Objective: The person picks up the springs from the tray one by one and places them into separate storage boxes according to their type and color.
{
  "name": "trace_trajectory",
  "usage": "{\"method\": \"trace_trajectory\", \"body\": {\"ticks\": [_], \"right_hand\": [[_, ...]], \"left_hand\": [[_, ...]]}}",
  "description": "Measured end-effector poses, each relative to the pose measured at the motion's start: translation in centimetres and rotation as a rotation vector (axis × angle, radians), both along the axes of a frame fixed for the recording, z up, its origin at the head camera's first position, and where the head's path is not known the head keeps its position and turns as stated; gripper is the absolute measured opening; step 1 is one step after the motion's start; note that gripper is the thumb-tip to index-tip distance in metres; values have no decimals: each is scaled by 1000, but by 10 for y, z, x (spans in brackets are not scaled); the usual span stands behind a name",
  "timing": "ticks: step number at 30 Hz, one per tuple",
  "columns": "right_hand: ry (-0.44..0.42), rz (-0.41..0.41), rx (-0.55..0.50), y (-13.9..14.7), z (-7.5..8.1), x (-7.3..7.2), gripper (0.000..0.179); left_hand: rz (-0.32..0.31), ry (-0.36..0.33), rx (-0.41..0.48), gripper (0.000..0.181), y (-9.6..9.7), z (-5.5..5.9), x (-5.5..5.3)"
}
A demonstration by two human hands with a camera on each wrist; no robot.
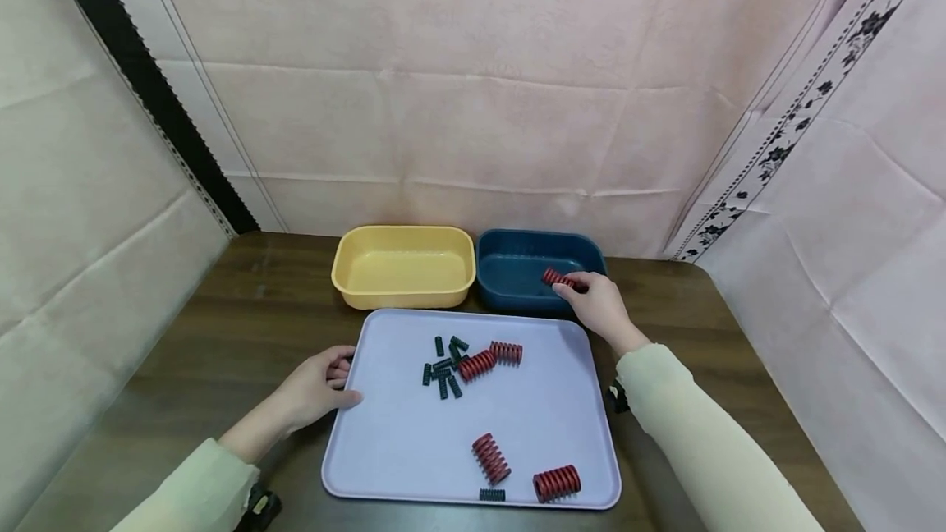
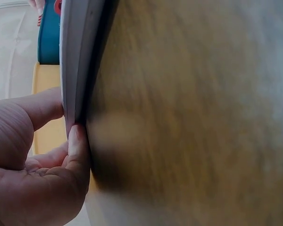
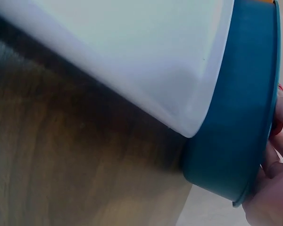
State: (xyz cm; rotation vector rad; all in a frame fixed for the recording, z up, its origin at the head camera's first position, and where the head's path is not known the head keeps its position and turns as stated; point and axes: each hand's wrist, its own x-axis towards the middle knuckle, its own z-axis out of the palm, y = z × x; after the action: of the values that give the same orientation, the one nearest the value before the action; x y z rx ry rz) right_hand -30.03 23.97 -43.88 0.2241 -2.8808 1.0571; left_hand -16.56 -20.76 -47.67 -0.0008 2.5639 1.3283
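My right hand (image 1: 602, 309) pinches a red coil spring (image 1: 556, 277) over the blue bin (image 1: 510, 295). In the right wrist view its fingers are at the far side of the bin's rim, and the spring is mostly hidden. My left hand (image 1: 314, 391) grips the left edge of the white tray (image 1: 402, 446), thumb and fingers pinching the rim (image 2: 75, 70) in the left wrist view. On the tray, two red springs (image 1: 476, 365) lie beside a cluster of small dark green springs (image 1: 441, 373). Nearer the front are two more red springs (image 1: 557, 483) and one green spring (image 1: 492, 495).
A yellow bin (image 1: 402, 300) stands left of the blue one, both behind the tray on the brown wooden table (image 1: 236, 351). Pale cloth (image 1: 443, 121) hangs behind and at both sides.
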Motion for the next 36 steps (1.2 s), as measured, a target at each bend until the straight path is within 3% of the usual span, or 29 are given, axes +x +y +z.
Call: {"method": "trace_trajectory", "body": {"ticks": [9,13,18,23,30,33,36], "right_hand": [[14,3,-37,-5,-1,2,27],[-12,-18,-72,-3,-3,2,34],[-5,-35,-71,-1,-3,4,55],[71,31,-70,-13,5,13,67],[147,152,-165,-40,10,40,55],[117,231,-182,-55,8,51,51],[22,289,-168,-70,2,59,50]], "left_hand": [[-2,4,6,73,-1,1,0],[3,6,15,72,0,0,1],[2,5,5,73,2,0,3],[4,13,3,72,0,2,4],[-4,11,6,72,0,2,4],[-4,13,1,72,1,2,4],[-9,8,1,71,1,2,3]]}}
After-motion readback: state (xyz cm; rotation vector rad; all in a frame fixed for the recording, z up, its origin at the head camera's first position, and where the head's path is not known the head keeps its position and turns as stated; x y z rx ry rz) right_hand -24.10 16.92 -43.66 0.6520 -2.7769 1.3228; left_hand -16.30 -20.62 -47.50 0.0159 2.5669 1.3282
